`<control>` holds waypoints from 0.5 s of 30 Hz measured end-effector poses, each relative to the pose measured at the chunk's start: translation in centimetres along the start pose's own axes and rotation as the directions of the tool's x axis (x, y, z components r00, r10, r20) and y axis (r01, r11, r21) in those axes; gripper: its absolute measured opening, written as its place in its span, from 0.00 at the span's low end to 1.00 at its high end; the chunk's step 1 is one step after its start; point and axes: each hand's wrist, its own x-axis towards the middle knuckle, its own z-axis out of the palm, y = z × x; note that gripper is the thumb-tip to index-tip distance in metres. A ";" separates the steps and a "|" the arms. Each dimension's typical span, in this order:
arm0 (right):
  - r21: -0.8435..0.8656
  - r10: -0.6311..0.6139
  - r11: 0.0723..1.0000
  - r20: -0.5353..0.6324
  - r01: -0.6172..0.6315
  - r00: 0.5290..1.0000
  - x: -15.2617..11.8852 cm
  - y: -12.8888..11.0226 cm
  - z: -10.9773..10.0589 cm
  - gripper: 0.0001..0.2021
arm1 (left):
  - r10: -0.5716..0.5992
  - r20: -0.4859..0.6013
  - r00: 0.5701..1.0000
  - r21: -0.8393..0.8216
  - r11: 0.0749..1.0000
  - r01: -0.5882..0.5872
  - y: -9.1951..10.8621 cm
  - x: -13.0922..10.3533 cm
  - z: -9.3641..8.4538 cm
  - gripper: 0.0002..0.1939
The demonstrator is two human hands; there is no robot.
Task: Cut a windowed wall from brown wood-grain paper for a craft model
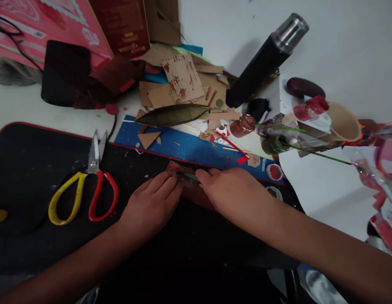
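Observation:
A reddish-brown flat piece lies on the black mat, partly hidden under both hands. My left hand rests over its left end, fingers together and pressing down on it. My right hand is closed around a thin greenish tool, whose tip reaches toward my left fingertips. Most of the tool is covered by the right fingers, so its kind is unclear. Scissors with one yellow and one red handle lie spread apart to the left.
Beyond the hands are a blue strip with cardboard scraps, a green leaf-shaped piece, a brown paint jar and a green one. A black flask stands at the back; white paper lies right.

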 end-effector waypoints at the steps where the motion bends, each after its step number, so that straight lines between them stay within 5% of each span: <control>1: -0.015 -0.005 1.000 0.007 0.005 1.000 0.0 -0.2 -0.3 0.12 | -0.004 0.001 1.000 -0.002 1.000 0.004 0.0 0.0 0.0 0.12; 15: -0.041 0.046 0.998 0.125 -0.041 0.991 -1.4 -0.5 -0.6 0.17 | 0.018 -0.002 1.000 0.030 0.999 -0.018 0.0 0.0 -0.1 0.15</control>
